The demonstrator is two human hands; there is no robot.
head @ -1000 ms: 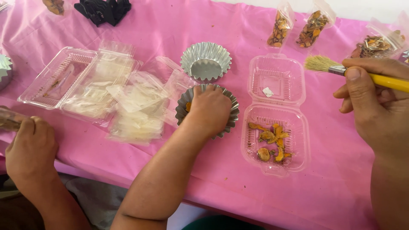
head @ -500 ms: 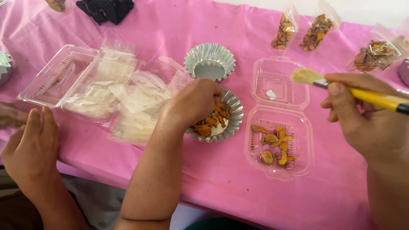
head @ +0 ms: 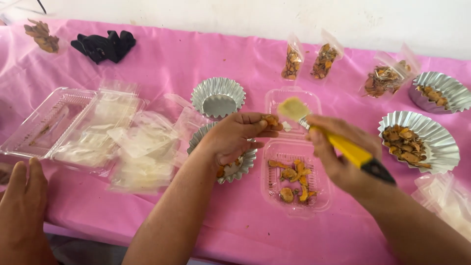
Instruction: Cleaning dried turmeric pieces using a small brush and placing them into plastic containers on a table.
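Head camera looks steeply down, close, at pink table (head: 147,64)

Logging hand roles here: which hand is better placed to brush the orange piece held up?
Right, likely. The right hand grips the yellow-handled brush, bristles right beside the orange piece pinched in the left hand.

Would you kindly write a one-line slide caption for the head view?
Left hand holds an orange dried piece while the right hand brings a yellow-handled brush to it, above a pink table.

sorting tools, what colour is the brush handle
Yellow, black at its end, on the brush; head view.
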